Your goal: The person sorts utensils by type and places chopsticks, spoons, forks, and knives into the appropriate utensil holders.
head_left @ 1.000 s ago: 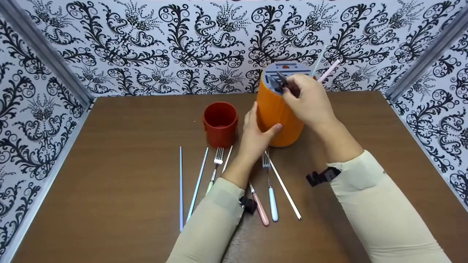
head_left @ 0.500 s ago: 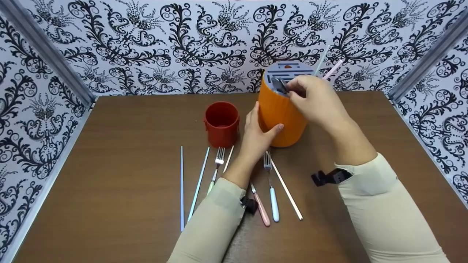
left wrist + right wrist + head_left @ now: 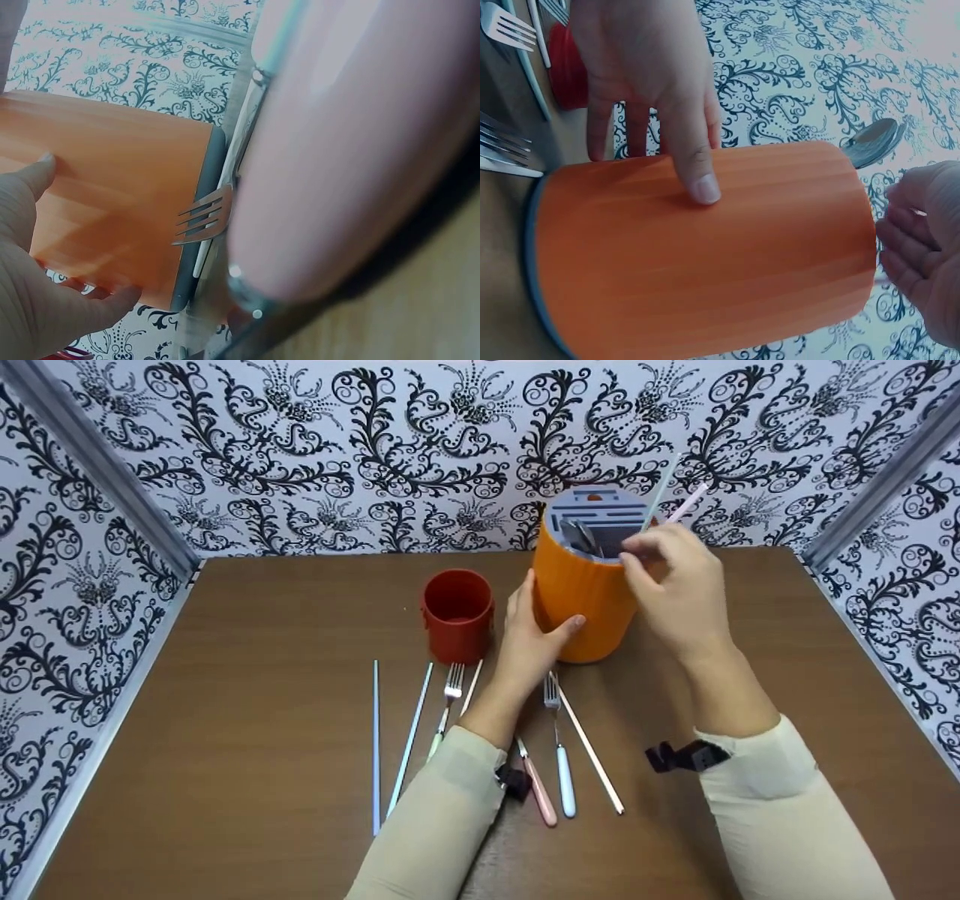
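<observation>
An orange knife block with a grey slotted top stands at the back, right of centre. My left hand holds its side, thumb across the front and fingers round the left. Spoons stand in the top's front opening, bowls up; the right wrist view shows their bowls past the rim. My right hand, fingers loosely bent and holding nothing, is at the right of the rim, apart from the spoons. A pale green chopstick and a pink chopstick rise behind it.
A red cup stands left of the block. On the table lie several chopsticks, a green-handled fork, a blue-handled fork and a pink-handled utensil. Patterned walls enclose the back and sides.
My right hand has let go of the spoons and moved right, away from them. They now rest lower in the block's front opening. My left hand has stayed on the block.
</observation>
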{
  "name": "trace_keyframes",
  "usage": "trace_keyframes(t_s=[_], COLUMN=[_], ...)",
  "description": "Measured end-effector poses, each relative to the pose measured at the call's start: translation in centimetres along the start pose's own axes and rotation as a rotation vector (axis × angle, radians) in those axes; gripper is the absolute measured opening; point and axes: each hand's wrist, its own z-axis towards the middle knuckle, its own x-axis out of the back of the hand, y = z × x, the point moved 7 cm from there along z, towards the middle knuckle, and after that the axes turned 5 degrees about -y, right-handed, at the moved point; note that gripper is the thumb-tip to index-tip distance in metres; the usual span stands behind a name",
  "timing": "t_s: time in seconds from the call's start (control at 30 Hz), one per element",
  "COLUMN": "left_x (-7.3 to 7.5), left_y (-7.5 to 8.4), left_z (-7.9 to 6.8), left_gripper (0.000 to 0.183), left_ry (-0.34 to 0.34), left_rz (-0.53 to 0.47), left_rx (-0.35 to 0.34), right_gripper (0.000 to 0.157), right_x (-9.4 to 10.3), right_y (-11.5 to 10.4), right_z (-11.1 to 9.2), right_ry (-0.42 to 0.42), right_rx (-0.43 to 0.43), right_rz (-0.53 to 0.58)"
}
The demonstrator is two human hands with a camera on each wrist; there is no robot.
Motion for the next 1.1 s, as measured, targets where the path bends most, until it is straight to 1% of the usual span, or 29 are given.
trace_keyframes(t_s=[0.07, 0.1, 0.17, 0.27, 0.43, 0.53, 0.6, 0.83, 0.97, 1.1], left_x=[0.0, 0.1, 0.0, -0.1, -0.1, 0.0, 0.0, 0.1, 0.1, 0.0], left_y=[0.0, -0.1, 0.0, 0.0, 0.0, -0.1, -0.1, -0.3, -0.3, -0.3], left_z=[0.0, 0.0, 0.0, 0.0, 0.0, 0.0, 0.0, -0.1, -0.1, 0.0], left_gripper=[0.097, 0.097, 0.098, 0.098, 0.098, 0.098, 0.098, 0.098, 0.098, 0.099], left_ry=[0.001, 0.002, 0.001, 0.001, 0.001, 0.006, 0.007, 0.018, 0.027, 0.021], left_rz=[0.0, 0.0, 0.0, 0.003, 0.008, 0.014, 0.022, 0.019, 0.018, 0.024], left_rx=[0.004, 0.006, 0.003, -0.003, -0.019, -0.021, -0.023, -0.026, -0.035, -0.043], right_gripper=[0.012, 0.011, 0.011, 0.01, 0.013, 0.014, 0.014, 0.014, 0.016, 0.019], right_x=[0.3, 0.4, 0.6, 0.5, 0.0, -0.6, -1.1, -3.6, -5.1, -6.2], right_y=[0.2, 0.4, 0.8, 1.6, 3.0, 3.8, 4.2, 5.1, 5.3, 5.4], right_z=[-0.9, -1.3, -2.1, -3.2, -4.6, -5.4, -5.9, -7.1, -7.8, -8.5], right_ry=[0.062, 0.079, 0.088, 0.078, 0.012, -0.041, -0.084, -0.31, -0.435, -0.527], right_rx=[0.026, 0.033, 0.019, -0.036, -0.14, -0.187, -0.204, -0.214, -0.226, -0.241], right_rz=[0.036, 0.052, 0.066, 0.086, 0.129, 0.15, 0.144, 0.019, 0.006, -0.001])
